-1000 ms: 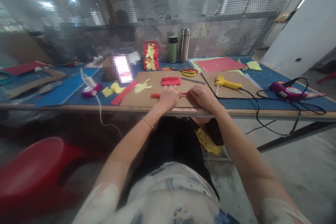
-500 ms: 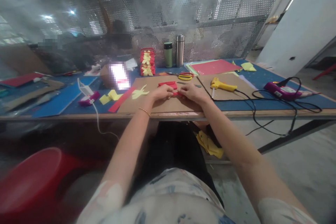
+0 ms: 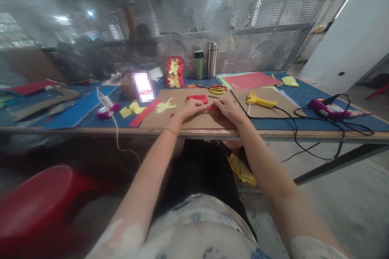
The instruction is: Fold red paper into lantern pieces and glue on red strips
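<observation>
Cardboard [image 3: 200,121] lies flat on the bench [image 3: 273,124], and just above it the left hand [image 3: 193,108] and right hand [image 3: 228,109] face each other with a small red strip [image 3: 210,107] between them. The left grip pinches the strip near its left end; the right grip holds its right end, fingers bent over it. Just beyond the hands rests a red folded piece [image 3: 197,99], and left of the left hand sits a yellow paper bow [image 3: 165,106]. Scissors [image 3: 217,90] with yellow handles lie farther back. Right of the right hand is a yellow glue gun [image 3: 261,101]. A green bottle [image 3: 198,65] and a steel flask [image 3: 212,61] stand upright behind, side by side.
</observation>
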Available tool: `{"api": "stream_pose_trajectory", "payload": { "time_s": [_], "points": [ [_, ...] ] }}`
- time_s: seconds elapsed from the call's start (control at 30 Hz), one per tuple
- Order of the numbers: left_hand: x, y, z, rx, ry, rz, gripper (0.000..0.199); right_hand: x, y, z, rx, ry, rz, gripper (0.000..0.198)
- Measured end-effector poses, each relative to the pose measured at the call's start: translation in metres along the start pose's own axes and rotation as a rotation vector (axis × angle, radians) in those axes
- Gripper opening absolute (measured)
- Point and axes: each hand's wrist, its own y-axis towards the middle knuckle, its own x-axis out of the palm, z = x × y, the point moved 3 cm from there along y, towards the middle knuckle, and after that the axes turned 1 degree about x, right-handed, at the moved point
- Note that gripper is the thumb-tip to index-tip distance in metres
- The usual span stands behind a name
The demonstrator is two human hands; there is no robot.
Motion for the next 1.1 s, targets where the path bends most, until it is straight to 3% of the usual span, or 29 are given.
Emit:
{"api": "stream_pose_trajectory", "payload": {
  "time_s": [0.13, 0.4, 0.67, 0.87, 1.1],
  "points": [
    [-0.0012, -0.0037, 0.0021, 0.043, -0.057, -0.003, 0.041, 0.0013, 0.0005, 0.0038, 0.028, 0.032, 0.003, 0.058],
    [-0.0042, -0.005, -0.0011, 0.06, -0.043, 0.006, 0.043, 0.0021, 0.0016, 0.0065, 0.041, 0.023, -0.007, 0.038],
    [-0.0036, -0.0097, 0.0067, 0.048, -0.04, -0.039, 0.046, 0.0012, -0.0025, 0.0027, 0.022, 0.041, -0.01, 0.036],
    [-0.0017, -0.009, 0.0059, 0.044, -0.044, -0.022, 0.05, 0.003, -0.0021, 0.0018, -0.021, 0.056, -0.013, 0.039],
    [-0.0007, -0.0034, 0.0053, 0.138, 0.002, -0.009, 0.048, 0.0055, 0.0016, 0.0033, -0.04, 0.06, -0.003, 0.048]
  ]
}}
